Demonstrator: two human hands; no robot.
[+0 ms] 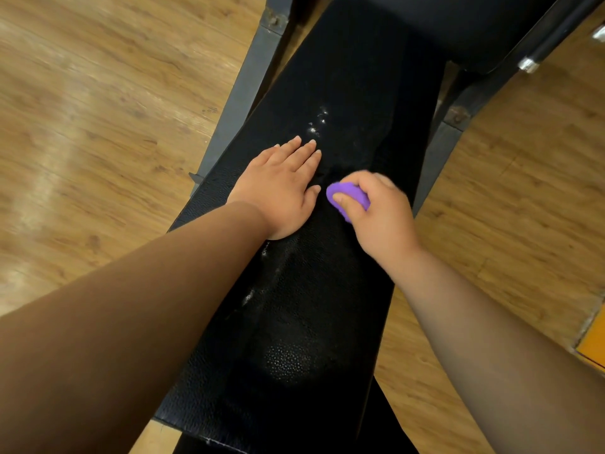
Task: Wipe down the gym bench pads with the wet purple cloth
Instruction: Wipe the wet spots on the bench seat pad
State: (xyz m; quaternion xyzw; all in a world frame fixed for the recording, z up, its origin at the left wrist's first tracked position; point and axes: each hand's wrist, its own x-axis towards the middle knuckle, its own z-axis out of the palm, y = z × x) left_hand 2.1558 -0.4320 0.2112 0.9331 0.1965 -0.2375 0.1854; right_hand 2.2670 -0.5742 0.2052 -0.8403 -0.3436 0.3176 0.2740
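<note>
Floor [98,126], wood-look planks, is filling the left and right sides of the frame. Long black bench pad [311,322] is running up the centre from the bottom edge toward the upper right, its textured vinyl showing wet sheen. Second dark pad [458,27] is sitting at the top right, just past the long one. Grey metal frame [248,80] is showing along the long pad's left edge and again at right.

Left arm in a brown sleeve [131,306] is reaching in from lower left. Right arm, same sleeve [491,339], is coming in from lower right.

Left hand [281,188] is lying palm down at mid-frame, fingers straight and together, pressing flat on the pad and holding nothing. Right hand [383,211] is sitting just right of it, fingers and thumb curling round the purple cloth [347,194] and bunching it into a wad against the pad surface. The right hand's outline is showing slightly blurred. Only the wad's left end is sticking out past the thumb, near the left thumb but not touching it.

Water droplets [317,122] are glinting just above the left fingertips.
</note>
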